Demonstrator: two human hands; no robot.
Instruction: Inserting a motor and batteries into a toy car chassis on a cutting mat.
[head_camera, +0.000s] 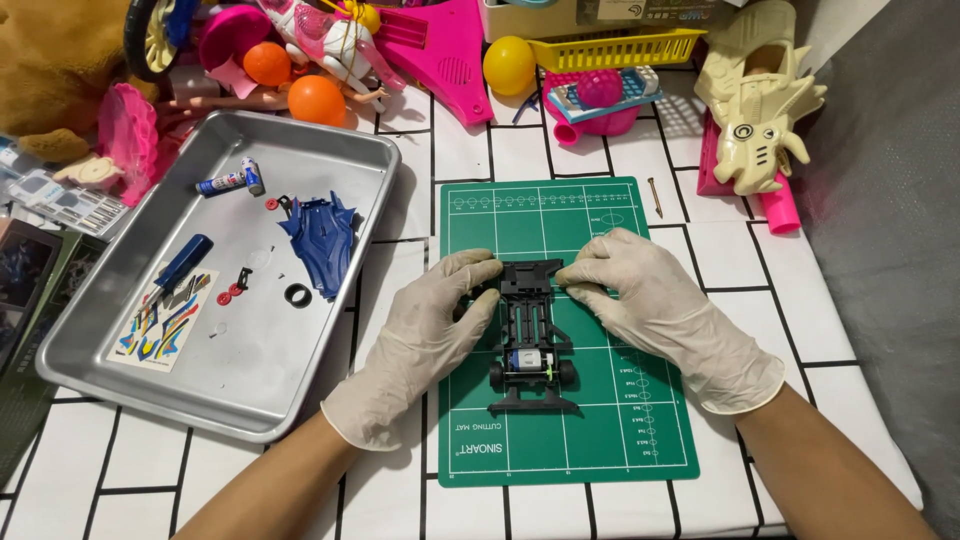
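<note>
Both gloved hands work on the front end of the black toy car frame, which lies in the middle of the green mat. The left hand pinches its front left corner; the right hand presses fingertips on the front right. It looks like a fitting step on the front; next needs an even, gentle grip.

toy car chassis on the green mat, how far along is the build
Done: the black chassis lies on the green mat with a motor and rear wheels fitted. In hand: the left hand and right hand, both gloved, pinch its front end, where no wheels show. Left, by the look of it: the blue body shell, a loose tyre, small red parts and the sticker sheet lie in the metal tray.
</note>
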